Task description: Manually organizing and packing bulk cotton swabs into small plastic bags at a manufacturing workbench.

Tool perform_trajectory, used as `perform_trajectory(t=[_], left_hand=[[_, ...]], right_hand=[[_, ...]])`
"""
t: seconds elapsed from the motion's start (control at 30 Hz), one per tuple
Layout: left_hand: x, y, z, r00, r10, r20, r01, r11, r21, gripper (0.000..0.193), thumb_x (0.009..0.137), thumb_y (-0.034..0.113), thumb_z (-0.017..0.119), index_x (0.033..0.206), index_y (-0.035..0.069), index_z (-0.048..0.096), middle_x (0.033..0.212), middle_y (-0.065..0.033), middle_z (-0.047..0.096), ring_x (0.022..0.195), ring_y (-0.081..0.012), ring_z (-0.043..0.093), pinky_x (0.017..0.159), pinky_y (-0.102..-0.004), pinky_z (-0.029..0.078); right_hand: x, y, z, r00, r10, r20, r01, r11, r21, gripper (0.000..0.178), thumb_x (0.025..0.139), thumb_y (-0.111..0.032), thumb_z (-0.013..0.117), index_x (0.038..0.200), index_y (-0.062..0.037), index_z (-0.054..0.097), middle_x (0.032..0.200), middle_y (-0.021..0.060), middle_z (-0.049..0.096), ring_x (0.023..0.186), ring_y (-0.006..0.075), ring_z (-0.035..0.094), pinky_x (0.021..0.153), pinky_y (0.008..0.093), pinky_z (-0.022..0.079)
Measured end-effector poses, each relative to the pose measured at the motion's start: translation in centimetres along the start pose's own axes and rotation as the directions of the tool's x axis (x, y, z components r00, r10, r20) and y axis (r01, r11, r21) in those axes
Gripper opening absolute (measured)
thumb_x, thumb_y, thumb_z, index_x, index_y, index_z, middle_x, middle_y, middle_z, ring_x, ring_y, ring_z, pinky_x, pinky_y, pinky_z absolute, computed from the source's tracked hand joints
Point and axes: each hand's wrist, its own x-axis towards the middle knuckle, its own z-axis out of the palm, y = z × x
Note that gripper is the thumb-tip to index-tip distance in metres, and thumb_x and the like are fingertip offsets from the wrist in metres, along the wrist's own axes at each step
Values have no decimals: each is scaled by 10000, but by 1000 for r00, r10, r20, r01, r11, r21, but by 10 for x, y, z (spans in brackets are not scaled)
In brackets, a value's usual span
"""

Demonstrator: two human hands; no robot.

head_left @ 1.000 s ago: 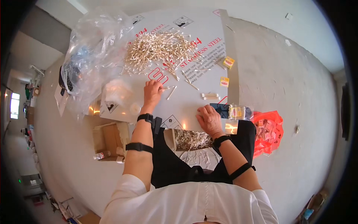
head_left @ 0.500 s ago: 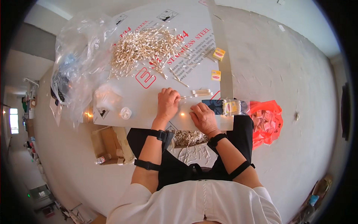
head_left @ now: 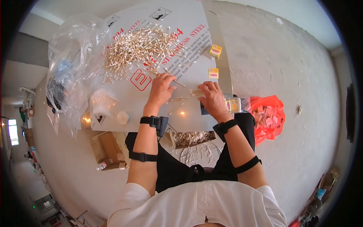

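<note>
A large heap of cotton swabs covers the far left of the film-covered steel table. My left hand is over the table just below the heap's near edge, thumb apart from the fingers, with no swab visible in it. Near its fingertips lies a single swab. My right hand has its fingers and thumb around the right end of a small row of cotton swabs, partly hiding it. A few loose swabs lie between my hands. Beside my right wrist stands a clear box with a yellow label.
Two small yellow packets lie along the table's right edge. A red bag of packed items sits at the right. Clear plastic bags cover the left side, near a small round tub. Below are a swab-filled carton and a cardboard box.
My left hand has moved away from me toward the heap, leaving loose swabs behind. My right hand has moved up and right onto the row of swabs. The view has shifted slightly.
</note>
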Motion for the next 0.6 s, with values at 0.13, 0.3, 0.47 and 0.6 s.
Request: perform_trajectory(t=[0.13, 0.3, 0.47, 0.6], left_hand=[[-35, 20, 4, 997, -83, 4, 84, 994, -76, 539, 664, 126, 807, 1164, 90, 609, 1191, -59, 564, 1140, -300, 501, 958, -472, 402], [-75, 43, 11, 975, -105, -197, 102, 994, -28, 531, 680, 117, 791, 1170, 85, 588, 1193, -78, 566, 1148, -309, 502, 973, -457, 385], [-80, 46, 23, 968, -96, -232, 114, 992, 63, 393, 713, 88, 762, 1077, 94, 613, 1125, -70, 579, 1101, -299, 519, 922, -447, 391], [-57, 36, 28, 953, -136, -269, 143, 990, 5, 219, 747, 59, 729, 923, 107, 608, 977, -48, 572, 992, -284, 529, 827, -442, 397]], right_hand=[[-1, 13, 5, 999, -23, 48, 25, 999, -34, 453, 620, -102, 812, 1047, -105, 662, 1046, 60, 596, 1041, 293, 550, 882, 414, 470], [-1, 10, 4, 1000, 15, 27, -14, 999, -28, 399, 634, -114, 802, 1013, -125, 676, 1035, 41, 598, 1044, 275, 546, 886, 414, 453], [-2, 13, 6, 1000, 14, 26, -13, 999, -31, 354, 652, -134, 798, 987, -130, 684, 1023, 32, 597, 1039, 273, 545, 886, 420, 448], [-4, 13, 6, 999, 33, 10, -32, 999, -22, 318, 668, -143, 788, 969, -129, 686, 1006, 32, 596, 1033, 271, 546, 880, 421, 446]])
